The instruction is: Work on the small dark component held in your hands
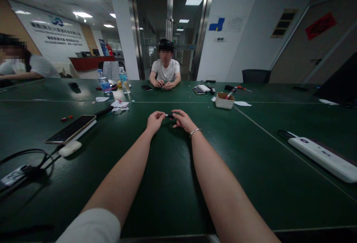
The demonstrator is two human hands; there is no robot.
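Note:
Both of my arms reach out over the green table [173, 168]. Between my hands is a small black stick-like object [170, 116] with a pale, silvery left end, too small to name. My left hand [155, 122] pinches the silvery end between thumb and fingertips. At the black end, my right hand [183, 120] has its thumb and fingers curled around the tip, with some fingers bent apart. A silver bangle [195, 132] circles my right wrist. The object lies roughly level, just above the tabletop.
Left are a phone [71, 128], a white earphone case [70, 148], cables, paper scraps and two water bottles [124, 81]. A small box [224, 101] with tools stands right of my hands, and a white power strip [320, 155] farther right. Opposite sits a person [166, 69].

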